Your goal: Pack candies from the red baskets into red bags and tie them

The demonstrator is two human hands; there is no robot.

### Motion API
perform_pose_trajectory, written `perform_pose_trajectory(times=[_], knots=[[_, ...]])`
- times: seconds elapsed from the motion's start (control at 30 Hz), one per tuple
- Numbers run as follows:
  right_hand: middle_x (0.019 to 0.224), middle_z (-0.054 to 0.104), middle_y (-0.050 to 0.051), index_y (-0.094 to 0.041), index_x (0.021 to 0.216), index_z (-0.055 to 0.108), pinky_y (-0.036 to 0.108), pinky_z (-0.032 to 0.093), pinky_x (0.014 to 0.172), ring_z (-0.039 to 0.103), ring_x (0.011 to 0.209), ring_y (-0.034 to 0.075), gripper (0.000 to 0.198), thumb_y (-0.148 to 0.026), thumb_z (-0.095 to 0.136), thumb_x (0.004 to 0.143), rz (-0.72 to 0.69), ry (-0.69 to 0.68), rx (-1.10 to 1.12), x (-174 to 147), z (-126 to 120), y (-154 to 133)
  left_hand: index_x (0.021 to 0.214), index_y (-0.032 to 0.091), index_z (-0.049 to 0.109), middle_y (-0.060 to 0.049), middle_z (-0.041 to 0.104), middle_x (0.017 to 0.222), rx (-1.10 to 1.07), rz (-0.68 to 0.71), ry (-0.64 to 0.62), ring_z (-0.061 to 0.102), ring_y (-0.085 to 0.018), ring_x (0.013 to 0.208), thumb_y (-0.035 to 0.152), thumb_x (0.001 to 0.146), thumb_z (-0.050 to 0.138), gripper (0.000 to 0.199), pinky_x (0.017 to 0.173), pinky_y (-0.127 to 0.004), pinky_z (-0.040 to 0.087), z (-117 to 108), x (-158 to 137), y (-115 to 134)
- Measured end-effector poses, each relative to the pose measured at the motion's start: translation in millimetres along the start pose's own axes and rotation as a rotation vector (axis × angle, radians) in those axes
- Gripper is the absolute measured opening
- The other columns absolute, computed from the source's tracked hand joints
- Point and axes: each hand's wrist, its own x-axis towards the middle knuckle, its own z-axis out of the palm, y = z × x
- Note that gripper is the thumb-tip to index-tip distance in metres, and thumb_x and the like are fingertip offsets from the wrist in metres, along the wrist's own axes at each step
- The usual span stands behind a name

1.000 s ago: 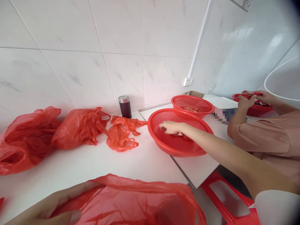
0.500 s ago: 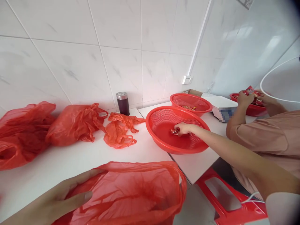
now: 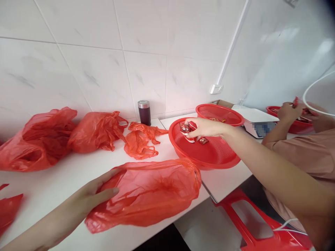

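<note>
At the lower left my left hand (image 3: 92,197) pinches the side of a red plastic bag (image 3: 157,214), thumb inside the opening and fingers behind the film. The bag's mouth is spread and faces me. My right hand (image 3: 202,127) is closed around several small red wrapped packets (image 3: 184,128), raised at the left part of a red perforated basket (image 3: 209,157). Another small packet (image 3: 203,140) shows just below the hand, in or over the basket. Part of the basket's far rim is hidden behind my hand and forearm.
Red plastic bags (image 3: 96,134) and a crumpled one (image 3: 138,144) lie along the wall, near a dark tumbler (image 3: 144,113). A second red basket (image 3: 220,113) and a white scale (image 3: 258,118) stand behind. A co-worker's hands (image 3: 290,111) handle packets at right; a red stool (image 3: 235,209) stands below.
My right hand has risen from the basket's bottom and moved left with packets in its grip. The bag in my left hand sits higher in view and looks flatter.
</note>
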Motion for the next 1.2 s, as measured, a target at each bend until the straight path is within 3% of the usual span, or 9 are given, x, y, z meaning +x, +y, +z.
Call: perform_pose_trajectory(times=[0.07,0.17,0.33,0.57,0.63,0.77,0.93,1.1,1.2], knots=[[0.089,0.061,0.000,-0.025,0.097,0.053,0.024,0.047,0.060,0.059,0.072,0.014,0.024,-0.027,0.064,0.076,-0.208,-0.078,0.068,-7,25,-38,0.147,0.032,0.036,-0.001,0.035,0.154,-0.063,-0.047,-0.007,0.036,-0.030,0.139,0.053,0.082,0.059,0.072,0.108,-0.038,0.041,8,-2,7],[0.093,0.057,0.001,-0.025,0.094,0.055,0.024,0.046,0.060,0.057,0.074,0.015,0.026,-0.027,0.067,0.071,-0.395,-0.244,-0.082,-5,78,-76,0.150,0.031,0.029,-0.001,0.031,0.156,-0.096,-0.044,-0.021,0.030,-0.030,0.141,0.049,0.083,0.057,0.074,0.110,-0.039,0.039,19,-8,17],[0.102,0.048,0.005,-0.025,0.101,0.056,0.026,0.042,0.051,0.055,0.069,0.016,0.031,-0.035,0.065,0.074,-0.320,-0.377,-0.401,11,158,-81,0.152,0.031,0.020,-0.003,0.042,0.151,-0.120,-0.018,-0.141,0.042,-0.030,0.135,0.038,0.085,0.051,0.074,0.105,-0.044,0.045,27,-16,16],[0.113,0.044,0.013,-0.023,0.119,0.052,0.029,0.042,0.059,0.053,0.092,0.026,0.036,-0.019,0.058,0.084,-0.662,-0.070,-0.580,-15,196,-80,0.153,0.028,-0.003,-0.007,0.031,0.156,-0.209,-0.081,-0.126,0.047,-0.025,0.131,0.026,0.082,0.051,0.089,0.102,-0.034,0.046,21,-9,0],[0.112,0.046,0.014,-0.023,0.119,0.053,0.029,0.043,0.060,0.054,0.091,0.026,0.035,-0.021,0.059,0.085,-0.666,-0.137,-0.571,-20,199,-80,0.153,0.026,-0.008,-0.009,0.036,0.154,-0.241,-0.105,-0.109,0.055,-0.023,0.124,0.022,0.079,0.050,0.094,0.097,-0.033,0.049,21,-7,-2],[0.113,0.050,0.015,-0.018,0.114,0.055,0.034,0.047,0.068,0.057,0.090,0.026,0.030,-0.026,0.061,0.086,-0.477,-0.219,-0.577,-12,191,-70,0.153,0.023,-0.009,-0.011,0.046,0.147,-0.149,-0.125,-0.096,0.056,-0.028,0.122,0.024,0.078,0.049,0.096,0.092,-0.036,0.053,16,-11,-8],[0.105,0.054,0.011,-0.018,0.108,0.055,0.033,0.046,0.068,0.056,0.094,0.028,0.037,-0.035,0.070,0.079,-0.315,-0.231,-0.534,-2,166,-63,0.154,0.024,0.011,-0.003,0.019,0.160,0.053,-0.072,-0.066,0.026,-0.028,0.143,0.023,0.076,0.051,0.088,0.110,-0.036,0.036,5,-21,-15],[0.105,0.059,0.006,-0.023,0.104,0.059,0.028,0.048,0.066,0.060,0.086,0.019,0.033,-0.043,0.070,0.079,-0.320,-0.299,-0.216,-8,120,-76,0.153,0.030,0.017,0.002,0.018,0.159,0.043,-0.003,-0.108,0.021,-0.030,0.144,0.026,0.079,0.056,0.084,0.112,-0.042,0.032,9,-22,-7],[0.102,0.062,0.006,-0.021,0.105,0.056,0.026,0.051,0.064,0.063,0.076,0.015,0.027,-0.043,0.055,0.090,-0.282,-0.162,0.013,4,78,-59,0.151,0.034,0.024,0.004,0.022,0.159,0.077,0.026,-0.101,0.018,-0.030,0.145,0.032,0.082,0.056,0.076,0.115,-0.049,0.022,11,-24,-1]])
